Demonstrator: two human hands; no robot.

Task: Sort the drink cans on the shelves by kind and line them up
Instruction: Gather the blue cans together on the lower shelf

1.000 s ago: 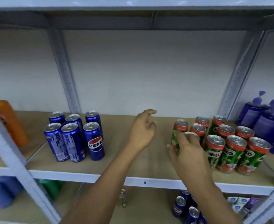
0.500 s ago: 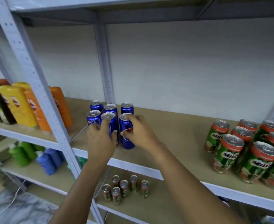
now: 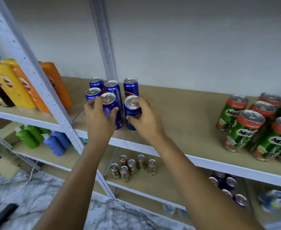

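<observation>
Standing upright, two blue cans (image 3: 112, 110), one in each hand's grip.

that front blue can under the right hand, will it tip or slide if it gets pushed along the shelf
The blue can is tall and slim, so a push near its top would probably tip it. The shelf board looks matt, so sliding may drag. The right hand grips it near the top; pushing lower seems safer.

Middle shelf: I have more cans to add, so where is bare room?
The tan middle shelf board is bare between the slim blue Pepsi cans and the green Milo cans. Crowded: the blue cluster, where the left hand and right hand each grip a front can.
</observation>
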